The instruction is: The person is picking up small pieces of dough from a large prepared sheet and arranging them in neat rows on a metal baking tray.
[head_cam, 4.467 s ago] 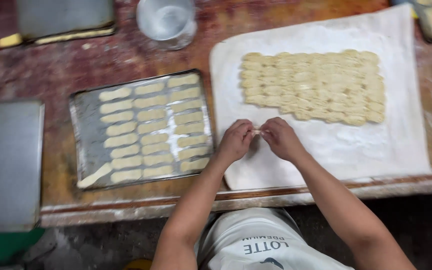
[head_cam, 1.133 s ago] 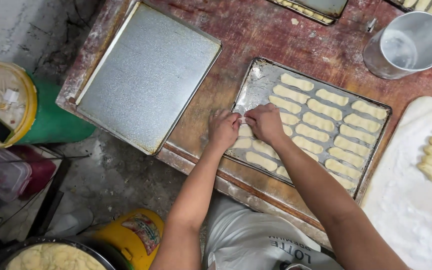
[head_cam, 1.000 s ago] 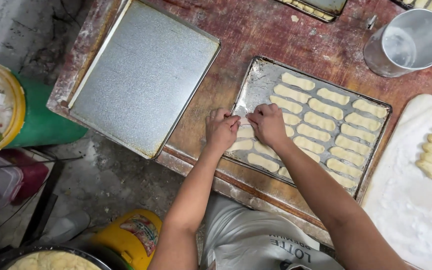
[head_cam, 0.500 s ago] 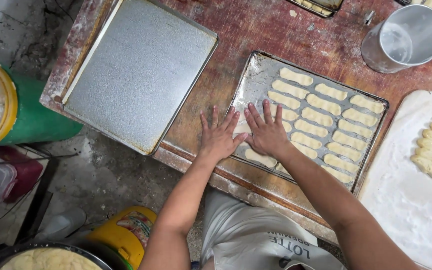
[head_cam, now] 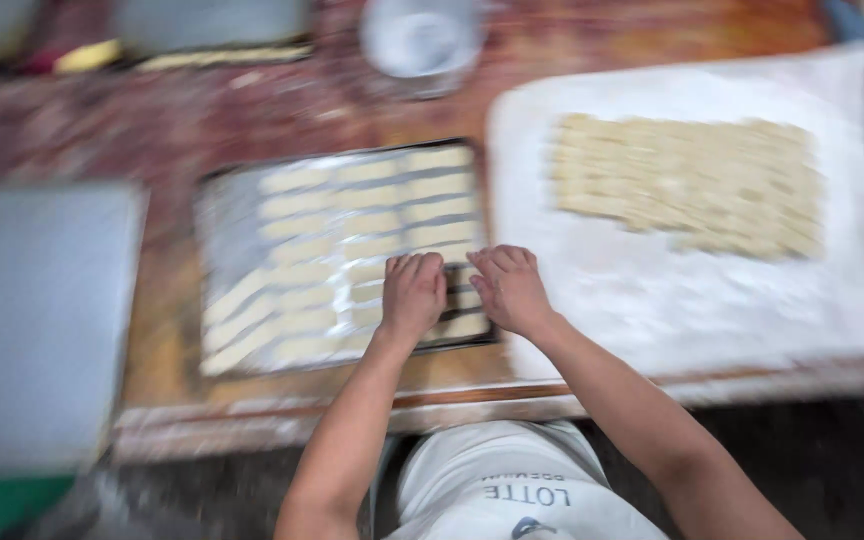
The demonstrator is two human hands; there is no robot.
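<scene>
Head view: motion-blurred
Left hand [head_cam: 412,292]: palm down, fingers curled loosely, over the near right corner of the baking tray [head_cam: 220,215]; grasp unclear
Right hand [head_cam: 510,288]: just beside it, at the floured sheet [head_cam: 632,300]; grasp unclear
Dough pieces [head_cam: 352,230]: rows on tray

No packages, labels, signs or screens on tabletop. Only print in view: dark letters on white shirt [head_cam: 512,490], bottom middle, below table edge.
</scene>
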